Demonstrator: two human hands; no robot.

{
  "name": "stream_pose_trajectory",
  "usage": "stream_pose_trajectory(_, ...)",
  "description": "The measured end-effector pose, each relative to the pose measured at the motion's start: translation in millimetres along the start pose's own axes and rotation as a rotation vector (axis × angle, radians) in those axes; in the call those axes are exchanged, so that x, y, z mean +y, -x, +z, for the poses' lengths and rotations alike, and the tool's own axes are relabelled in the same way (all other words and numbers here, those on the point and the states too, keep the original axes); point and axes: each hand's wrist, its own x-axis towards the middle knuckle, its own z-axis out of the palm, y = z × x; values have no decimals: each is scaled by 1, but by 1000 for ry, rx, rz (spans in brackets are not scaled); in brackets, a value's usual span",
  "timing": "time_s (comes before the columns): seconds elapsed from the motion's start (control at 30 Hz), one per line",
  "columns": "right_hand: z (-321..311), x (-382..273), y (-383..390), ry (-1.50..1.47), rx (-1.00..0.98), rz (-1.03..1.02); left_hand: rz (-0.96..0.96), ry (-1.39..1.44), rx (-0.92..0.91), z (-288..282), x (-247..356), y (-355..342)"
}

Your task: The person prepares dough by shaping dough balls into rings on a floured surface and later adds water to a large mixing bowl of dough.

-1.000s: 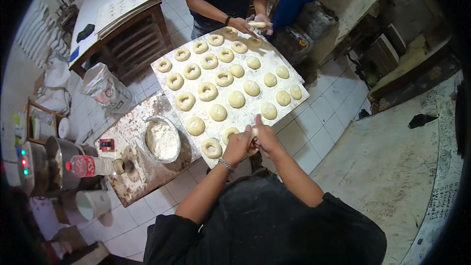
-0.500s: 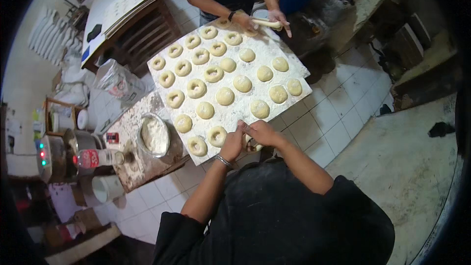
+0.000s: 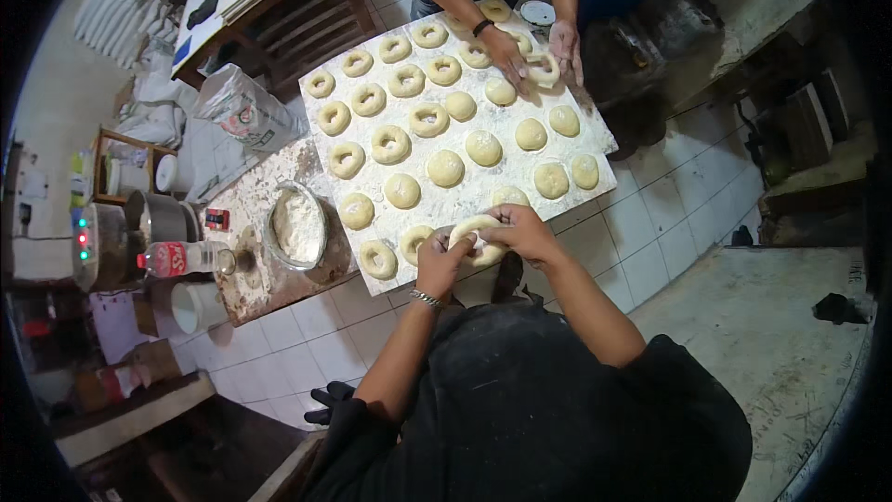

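Between my hands, at the near edge of a floured board (image 3: 353, 251), I hold a ring of pale dough (image 3: 478, 240). My left hand (image 3: 439, 260) is closed on the ring's left side, its fingers at the hole. On the opposite side my right hand (image 3: 522, 234) grips it too. Close to my left hand lie two shaped dough rings, one of them a dough ring (image 3: 378, 260) near the board's corner. Just beyond my right hand is a round dough ball (image 3: 510, 196), partly hidden. Several more rings and flattened balls lie in rows across the board.
Across the board, another person's hands (image 3: 508, 60) hold a dough ring (image 3: 543, 71). To the left, a low table (image 3: 243, 293) bears a metal bowl of flour (image 3: 299, 228) and a plastic bottle (image 3: 177, 259). A white sack (image 3: 243, 107) stands behind it.
My hands have lifted and drawn apart, bringing the dough ring into plain sight. The other person's hands have lowered their ring toward the board. My view has shifted slightly.
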Motion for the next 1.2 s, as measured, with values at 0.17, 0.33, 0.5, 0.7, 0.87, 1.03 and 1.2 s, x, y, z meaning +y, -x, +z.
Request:
stream_pose_trajectory(0.17, -19, 9, -5, 352, 419, -169, 639, -903, 318, -25, 4, 15)
stream_pose_trajectory(0.33, -49, 19, 3, 586, 586, -269, 580, -915, 132, -41, 23, -12)
stream_pose_trajectory(0.5, -26, 14, -24, 1066, 632, -406, 521, -1372, -151, -20, 13, -80)
stream_pose_trajectory(0.7, -59, 16, -2, 712, 452, -165, 604, -1205, 86, 2, 14, -37)
stream_pose_trajectory(0.87, -67, 5, 22, 99, 348, -73, 570, -1341, 196, 11, -17, -20)
stream_pose_trajectory(1.03, -63, -27, 36, -120, 183, -216, 526, -835, 140, 59, 41, 3)
stream_pose_trajectory(1.2, -33, -63, 35, 19, 27, -401, 251, -171, -169, 63, 59, -13)
